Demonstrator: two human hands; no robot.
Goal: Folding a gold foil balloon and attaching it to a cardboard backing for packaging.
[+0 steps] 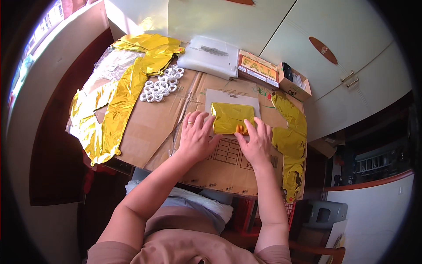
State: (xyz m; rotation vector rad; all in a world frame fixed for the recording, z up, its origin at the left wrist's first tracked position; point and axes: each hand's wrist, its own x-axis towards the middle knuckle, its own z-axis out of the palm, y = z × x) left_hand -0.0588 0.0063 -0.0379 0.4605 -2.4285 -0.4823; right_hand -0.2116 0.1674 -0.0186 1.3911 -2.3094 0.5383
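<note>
A gold foil balloon (232, 115), folded into a flat rectangle, lies on a pale grey card (234, 96) in the middle of the cardboard-covered table. My left hand (196, 135) is at the left edge of the foil with its fingers spread, holding nothing. On the other side, my right hand (256, 141) rests by the lower right corner of the folded foil, fingers stretched out and apart. Its fingertips seem to touch the foil's edge. Orange reflections of the fingers show on the shiny surface near that corner.
Gold foil balloons (125, 94) are heaped at the left, beside several white string coils (159, 87). At the back stand clear plastic bags (209, 56), a printed box (258, 68) and an open carton (295, 83). More gold foil (292, 143) hangs along the right edge.
</note>
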